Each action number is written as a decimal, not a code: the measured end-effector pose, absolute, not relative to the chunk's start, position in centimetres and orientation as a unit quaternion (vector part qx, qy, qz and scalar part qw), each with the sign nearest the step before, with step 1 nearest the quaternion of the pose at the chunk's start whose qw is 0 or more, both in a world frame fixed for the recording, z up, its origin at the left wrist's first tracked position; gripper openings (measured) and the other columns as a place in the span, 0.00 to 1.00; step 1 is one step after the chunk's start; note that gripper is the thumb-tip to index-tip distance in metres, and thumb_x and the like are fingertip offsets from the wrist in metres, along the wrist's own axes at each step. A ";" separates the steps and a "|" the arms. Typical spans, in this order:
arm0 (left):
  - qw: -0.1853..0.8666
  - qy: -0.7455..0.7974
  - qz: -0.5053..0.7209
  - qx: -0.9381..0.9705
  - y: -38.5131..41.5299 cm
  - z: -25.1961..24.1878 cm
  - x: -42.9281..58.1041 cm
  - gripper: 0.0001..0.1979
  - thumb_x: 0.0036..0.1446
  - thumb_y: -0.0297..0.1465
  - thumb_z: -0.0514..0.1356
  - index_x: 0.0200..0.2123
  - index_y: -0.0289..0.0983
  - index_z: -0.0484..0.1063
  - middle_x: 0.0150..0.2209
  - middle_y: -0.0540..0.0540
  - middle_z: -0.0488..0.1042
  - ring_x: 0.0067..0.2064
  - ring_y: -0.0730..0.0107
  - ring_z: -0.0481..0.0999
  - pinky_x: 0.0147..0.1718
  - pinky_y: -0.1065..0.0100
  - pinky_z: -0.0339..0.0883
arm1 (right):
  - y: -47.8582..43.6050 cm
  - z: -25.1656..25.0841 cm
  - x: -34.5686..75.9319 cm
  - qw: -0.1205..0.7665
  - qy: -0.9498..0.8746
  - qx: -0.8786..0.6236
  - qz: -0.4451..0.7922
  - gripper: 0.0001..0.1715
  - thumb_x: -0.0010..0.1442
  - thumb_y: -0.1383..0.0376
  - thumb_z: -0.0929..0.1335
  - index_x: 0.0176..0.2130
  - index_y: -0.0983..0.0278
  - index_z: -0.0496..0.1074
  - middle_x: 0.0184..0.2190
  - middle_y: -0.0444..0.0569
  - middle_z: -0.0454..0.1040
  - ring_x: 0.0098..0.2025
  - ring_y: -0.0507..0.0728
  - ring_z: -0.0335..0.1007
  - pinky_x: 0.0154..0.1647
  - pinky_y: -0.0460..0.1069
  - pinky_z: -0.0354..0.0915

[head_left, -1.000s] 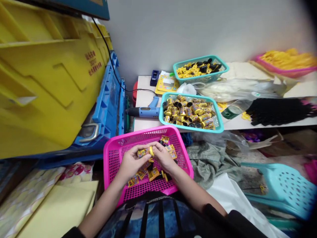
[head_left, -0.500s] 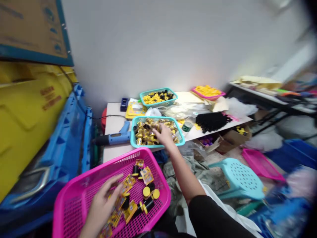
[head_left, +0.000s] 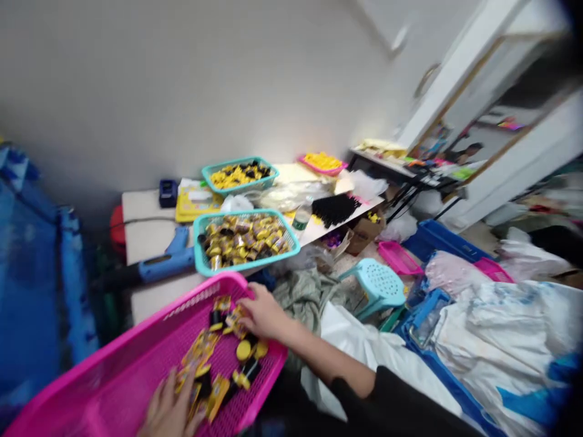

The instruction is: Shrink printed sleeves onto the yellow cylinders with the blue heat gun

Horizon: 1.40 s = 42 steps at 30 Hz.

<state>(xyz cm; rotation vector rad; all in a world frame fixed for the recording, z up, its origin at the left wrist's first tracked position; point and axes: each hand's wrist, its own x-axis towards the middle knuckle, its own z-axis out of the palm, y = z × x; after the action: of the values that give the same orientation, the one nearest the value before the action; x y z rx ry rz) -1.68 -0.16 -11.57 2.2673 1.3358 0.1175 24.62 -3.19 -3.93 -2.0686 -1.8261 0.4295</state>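
Observation:
A pink plastic basket (head_left: 132, 358) lies tilted across the front. Inside are small yellow printed packets (head_left: 203, 349) and black cylinders with yellow caps (head_left: 248, 370). My left hand (head_left: 170, 406) rests at the basket's lower side, fingers apart over the packets. At the basket's right end, my right hand (head_left: 266, 312) reaches over the rim, its bent fingers closed at a small yellow packet (head_left: 235, 320); blur hides the exact grip. Just beyond stands a teal basket (head_left: 291, 238) full of yellow-and-black wrapped cylinders (head_left: 246, 238).
On the white table (head_left: 141, 212) are a blue heat gun (head_left: 166, 265), another teal basket (head_left: 273, 179) of yellow and black parts, and a bundle of black strips (head_left: 336, 208). A light-blue stool (head_left: 380, 282) and white sacks (head_left: 492, 334) stand to the right.
My right hand has left the teal basket and come down into the pink basket. My left hand sits lower in view. The camera has turned right.

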 end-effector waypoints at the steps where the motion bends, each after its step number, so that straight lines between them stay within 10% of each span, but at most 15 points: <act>1: 0.233 0.473 -0.016 0.850 -1.2 -11.2 -2.0 0.31 0.46 0.36 0.58 0.56 0.35 0.70 0.60 0.34 0.68 0.60 0.42 0.66 0.55 0.50 0.63 | -3.8 -4.4 24.1 0.162 -0.643 -0.732 0.154 0.26 0.52 0.58 0.73 0.51 0.60 0.73 0.65 0.55 0.51 0.65 0.64 0.49 0.64 0.59 0.52; 5: 0.281 0.430 -0.127 0.849 -3.6 -9.1 -2.2 0.17 0.59 0.27 0.49 0.47 0.36 0.72 0.50 0.37 0.71 0.52 0.57 0.69 0.51 0.59 0.62 | -4.4 -5.2 23.5 0.129 -0.626 -0.755 0.144 0.24 0.59 0.58 0.68 0.54 0.59 0.71 0.68 0.52 0.43 0.68 0.68 0.35 0.66 0.65 0.41; 13: 0.335 0.496 -0.096 0.796 -4.1 -6.6 -1.7 0.12 0.58 0.21 0.51 0.42 0.38 0.69 0.42 0.41 0.75 0.44 0.62 0.73 0.43 0.65 0.62 | -0.8 -4.6 21.6 0.093 -0.718 -0.681 0.112 0.18 0.65 0.59 0.62 0.49 0.62 0.72 0.55 0.52 0.66 0.57 0.62 0.55 0.55 0.58 0.52; 33: 0.343 0.624 -0.060 0.700 -3.2 -5.8 -2.0 0.06 0.54 0.27 0.57 0.31 0.37 0.74 0.33 0.40 0.77 0.39 0.56 0.75 0.40 0.60 0.66 | 1.2 -10.0 18.9 0.101 -0.809 -0.573 0.090 0.15 0.64 0.58 0.63 0.47 0.61 0.71 0.48 0.50 0.69 0.52 0.60 0.61 0.56 0.57 0.52; 42: 0.440 0.630 0.113 0.630 -0.8 -4.5 -3.1 0.05 0.52 0.26 0.57 0.34 0.37 0.68 0.24 0.53 0.69 0.27 0.72 0.71 0.27 0.72 0.62 | 0.5 -9.1 21.1 0.040 -0.760 -0.630 0.156 0.20 0.64 0.60 0.62 0.51 0.68 0.70 0.49 0.59 0.68 0.51 0.60 0.65 0.49 0.52 0.61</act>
<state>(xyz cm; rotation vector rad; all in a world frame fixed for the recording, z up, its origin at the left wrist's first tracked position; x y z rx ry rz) -3.08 -0.78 -4.51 1.5655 1.5638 0.2817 21.07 0.46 -9.10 -1.9303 -2.3286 0.4783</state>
